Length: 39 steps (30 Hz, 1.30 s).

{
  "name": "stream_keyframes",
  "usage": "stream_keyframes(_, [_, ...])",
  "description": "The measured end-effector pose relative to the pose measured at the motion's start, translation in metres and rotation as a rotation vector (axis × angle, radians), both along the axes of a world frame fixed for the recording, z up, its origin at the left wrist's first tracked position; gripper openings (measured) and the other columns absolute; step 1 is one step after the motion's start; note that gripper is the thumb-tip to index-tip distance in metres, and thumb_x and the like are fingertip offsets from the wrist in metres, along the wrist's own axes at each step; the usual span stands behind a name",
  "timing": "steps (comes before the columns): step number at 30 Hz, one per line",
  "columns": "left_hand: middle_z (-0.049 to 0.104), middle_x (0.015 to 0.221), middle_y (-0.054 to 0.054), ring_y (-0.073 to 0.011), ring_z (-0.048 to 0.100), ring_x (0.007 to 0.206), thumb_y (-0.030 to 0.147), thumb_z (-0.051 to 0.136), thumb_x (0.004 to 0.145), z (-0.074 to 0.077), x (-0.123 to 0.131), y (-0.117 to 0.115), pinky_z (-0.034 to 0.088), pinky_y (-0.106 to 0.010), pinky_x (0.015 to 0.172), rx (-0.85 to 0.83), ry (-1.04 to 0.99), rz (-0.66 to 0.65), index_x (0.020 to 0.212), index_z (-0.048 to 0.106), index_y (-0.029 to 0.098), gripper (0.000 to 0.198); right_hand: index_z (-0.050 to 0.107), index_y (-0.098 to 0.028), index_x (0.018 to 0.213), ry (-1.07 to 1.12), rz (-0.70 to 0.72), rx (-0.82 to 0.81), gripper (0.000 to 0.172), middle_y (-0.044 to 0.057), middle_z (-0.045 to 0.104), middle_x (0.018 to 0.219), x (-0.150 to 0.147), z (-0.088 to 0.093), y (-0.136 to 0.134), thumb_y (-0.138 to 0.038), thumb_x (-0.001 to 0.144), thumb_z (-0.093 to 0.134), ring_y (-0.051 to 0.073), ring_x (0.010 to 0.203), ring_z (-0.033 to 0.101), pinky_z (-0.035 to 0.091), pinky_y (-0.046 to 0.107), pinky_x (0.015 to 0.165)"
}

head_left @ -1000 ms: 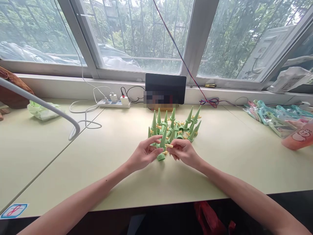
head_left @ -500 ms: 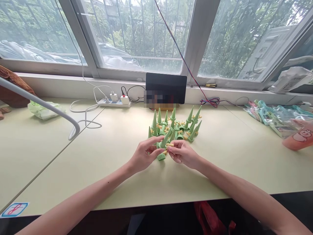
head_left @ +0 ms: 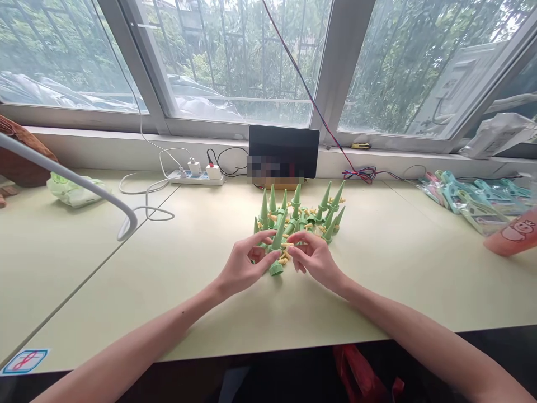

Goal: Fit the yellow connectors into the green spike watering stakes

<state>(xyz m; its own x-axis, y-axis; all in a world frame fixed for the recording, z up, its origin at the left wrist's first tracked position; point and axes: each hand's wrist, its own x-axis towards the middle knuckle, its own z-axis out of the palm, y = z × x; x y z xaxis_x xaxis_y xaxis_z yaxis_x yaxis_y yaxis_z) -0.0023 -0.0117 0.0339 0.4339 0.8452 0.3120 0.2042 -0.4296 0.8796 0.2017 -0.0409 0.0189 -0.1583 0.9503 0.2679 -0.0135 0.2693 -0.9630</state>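
My left hand (head_left: 250, 260) holds a green cone (head_left: 278, 237) between thumb and fingers, its tip pointing up. A small yellow piece (head_left: 287, 244) sticks out from the cone's right side. At that piece, the thumb and forefinger of my right hand (head_left: 314, 257) are bent round its outer end; whether they press on it is hard to tell. Several green cones (head_left: 325, 200) with yellow pieces stand and lie in a cluster behind my hands. A short green cap (head_left: 276, 270) lies on the table just below my left fingertips.
On the table (head_left: 201, 324), a dark screen (head_left: 284, 151) stands behind the cones. A power strip (head_left: 197, 178) with cables is at back left. Packaged clips (head_left: 474, 198) and a pink cup (head_left: 512, 234) are at right. A white tube (head_left: 84, 182) crosses the left.
The cone in my left hand has tilted more upright. My right hand has shifted slightly, its fingers now more arched around the yellow piece, which sits at the cone's side.
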Motion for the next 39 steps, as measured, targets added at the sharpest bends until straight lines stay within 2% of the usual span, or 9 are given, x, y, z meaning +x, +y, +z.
stream_keyframes(3, [0.061, 0.091, -0.005, -0.0072, 0.054, 0.052, 0.042, 0.069, 0.085, 0.005, 0.000, -0.002, 0.041, -0.018, 0.041, -0.113, -0.051, -0.007, 0.121, 0.063, 0.018, 0.043, 0.064, -0.022, 0.101, -0.191, -0.163, 0.333, 0.021, 0.004, 0.060, 0.097, 0.003, 0.001, 0.000, -0.038, 0.089, 0.070, 0.010, 0.063, 0.059, 0.051, 0.025, 0.054])
stream_keyframes(7, [0.061, 0.085, -0.004, -0.0056, 0.048, 0.047, 0.042, 0.070, 0.084, 0.010, 0.002, -0.003, 0.037, -0.018, 0.037, -0.207, -0.106, -0.030, 0.118, 0.062, 0.016, 0.043, 0.066, -0.023, 0.104, -0.416, -0.184, 0.657, 0.011, 0.006, 0.059, 0.099, 0.009, 0.001, 0.005, -0.028, 0.095, 0.062, 0.012, 0.067, 0.059, 0.051, 0.025, 0.054])
stream_keyframes(11, [0.061, 0.082, -0.003, -0.0054, 0.047, 0.047, 0.041, 0.071, 0.084, 0.012, 0.002, -0.004, 0.036, -0.018, 0.038, -0.245, -0.117, -0.045, 0.114, 0.063, 0.015, 0.041, 0.066, -0.022, 0.103, -0.571, -0.191, 0.797, 0.011, 0.008, 0.062, 0.095, 0.015, -0.002, 0.009, -0.023, 0.099, 0.055, 0.014, 0.073, 0.060, 0.049, 0.025, 0.059])
stream_keyframes(18, [0.060, 0.078, -0.001, -0.0060, 0.046, 0.047, 0.043, 0.072, 0.083, 0.014, 0.003, -0.006, 0.037, -0.019, 0.039, -0.257, -0.107, -0.059, 0.112, 0.064, 0.015, 0.041, 0.066, -0.020, 0.096, -0.775, -0.202, 0.989, 0.013, 0.007, 0.065, 0.085, 0.021, 0.005, 0.008, -0.021, 0.099, 0.054, 0.013, 0.064, 0.055, 0.041, 0.025, 0.056])
stream_keyframes(29, [0.062, 0.078, -0.003, -0.0086, 0.051, 0.054, 0.042, 0.069, 0.086, 0.010, 0.002, -0.004, 0.039, -0.019, 0.043, -0.216, -0.046, -0.097, 0.111, 0.062, 0.012, 0.040, 0.064, -0.019, 0.089, -0.847, -0.155, 0.945, 0.024, 0.007, 0.062, 0.080, 0.017, -0.002, 0.006, -0.020, 0.102, 0.044, 0.014, 0.065, 0.054, 0.041, 0.027, 0.058])
stream_keyframes(34, [0.058, 0.072, -0.001, -0.0076, 0.048, 0.051, 0.042, 0.068, 0.086, 0.010, 0.002, -0.005, 0.037, -0.019, 0.041, -0.139, -0.016, -0.098, 0.110, 0.063, 0.012, 0.038, 0.062, -0.019, 0.089, -0.700, -0.122, 0.843, 0.020, 0.007, 0.061, 0.080, 0.014, -0.005, 0.006, -0.022, 0.101, 0.046, 0.015, 0.065, 0.054, 0.041, 0.027, 0.057])
stream_keyframes(39, [0.060, 0.079, -0.003, -0.0078, 0.051, 0.051, 0.042, 0.067, 0.086, 0.003, 0.001, -0.002, 0.043, -0.021, 0.044, -0.040, 0.004, -0.107, 0.111, 0.065, 0.014, 0.037, 0.059, -0.020, 0.079, -0.494, -0.106, 0.609, 0.025, 0.004, 0.058, 0.073, 0.009, -0.002, 0.005, -0.029, 0.100, 0.049, 0.014, 0.061, 0.050, 0.040, 0.027, 0.054])
